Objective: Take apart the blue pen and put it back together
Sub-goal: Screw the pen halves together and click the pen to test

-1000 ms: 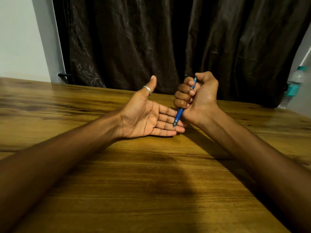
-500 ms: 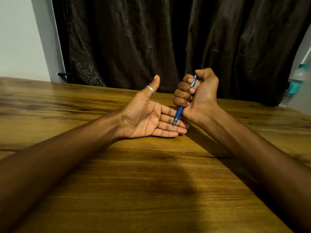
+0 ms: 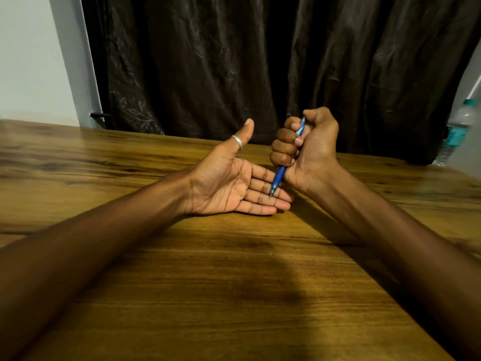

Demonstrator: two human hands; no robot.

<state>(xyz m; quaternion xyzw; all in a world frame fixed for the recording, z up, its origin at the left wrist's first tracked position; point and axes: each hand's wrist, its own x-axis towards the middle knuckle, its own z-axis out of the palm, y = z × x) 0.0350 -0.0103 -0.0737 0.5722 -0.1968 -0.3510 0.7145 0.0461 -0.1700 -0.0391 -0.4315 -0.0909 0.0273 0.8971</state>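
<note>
Blue pen [image 3: 279, 175], one, fisted in the right hand [image 3: 307, 152]; left hand [image 3: 229, 183] flat, spread wide, empty

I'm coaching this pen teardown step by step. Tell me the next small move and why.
Probably bring the open left hand up to pinch the exposed tip end of the blue pen and start unscrewing it. The right hand holds the barrel in a closed fist, tip pointing down over the left fingers, and the pen looks fully assembled, with no loose parts on the table.
</note>
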